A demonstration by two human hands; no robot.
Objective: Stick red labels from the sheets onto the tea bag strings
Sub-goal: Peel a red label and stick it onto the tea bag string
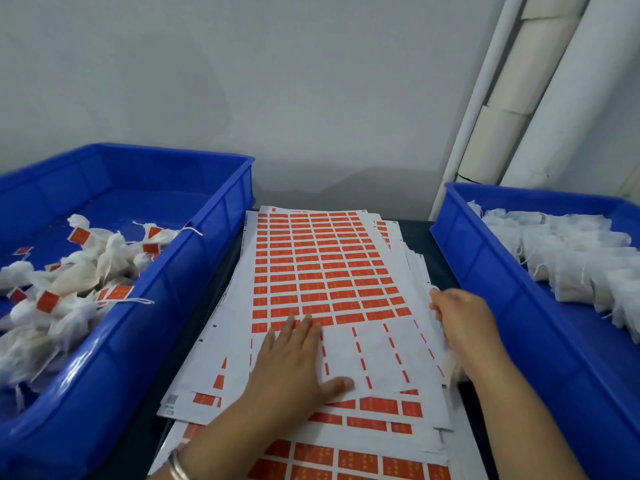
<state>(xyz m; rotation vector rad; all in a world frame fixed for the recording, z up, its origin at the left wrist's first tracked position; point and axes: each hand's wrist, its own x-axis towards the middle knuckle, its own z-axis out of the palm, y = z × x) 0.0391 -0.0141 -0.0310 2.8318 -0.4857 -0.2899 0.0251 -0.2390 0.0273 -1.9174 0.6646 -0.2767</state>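
A stack of white sheets covered with red labels (pixel 318 271) lies between two blue bins. My left hand (pixel 294 362) rests flat on the top sheet, fingers straight, over its lower part where the labels are peeled away. My right hand (pixel 464 320) is at the right edge of the stack, fingers curled on the sheet edges. Tea bags with red labels (pixel 79 271) fill the left bin (pixel 194 271). Unlabelled white tea bags (pixel 571 258) lie in rows in the right bin (pixel 485 271).
The dark table (pixel 221 292) shows between the sheets and bins. A grey wall stands behind, and white pipes (pixel 519 98) lean in the back right corner. A metal bracelet (pixel 180 465) is on my left wrist.
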